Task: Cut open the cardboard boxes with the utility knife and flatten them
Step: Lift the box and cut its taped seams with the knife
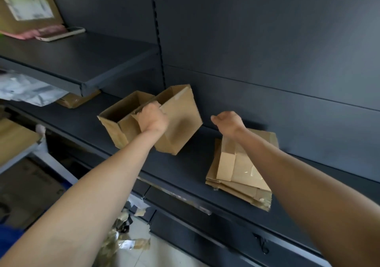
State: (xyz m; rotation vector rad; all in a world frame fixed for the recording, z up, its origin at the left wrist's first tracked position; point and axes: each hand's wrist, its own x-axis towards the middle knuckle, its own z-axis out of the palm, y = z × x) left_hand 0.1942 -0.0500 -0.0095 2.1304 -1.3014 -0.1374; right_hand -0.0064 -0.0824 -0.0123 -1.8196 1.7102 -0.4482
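Open box (181, 118) is held tilted at the back of the dark shelf (185, 168), its lower corner at or just above the shelf surface. The left hand (153, 118) grips it at the top rim, fingers curled over the near wall with a bent flap under them; the open cavity lies to the left of those fingers, the broad plain side to their right. The right hand (228, 122) hovers to the right of the box, apart from it and above a pile of flattened cardboard (236, 176). Its fingers are turned away from the camera, so whether they are wide, closed or holding anything cannot be told. No utility knife is visible. Assessment: the box appears empty and light, with thin walls that are stiff along the creases but buckle easily under a squeeze. Taped patches look glossy and may slip. The best hold is judged to be on a rim or corner crease, clear of any cutting line.
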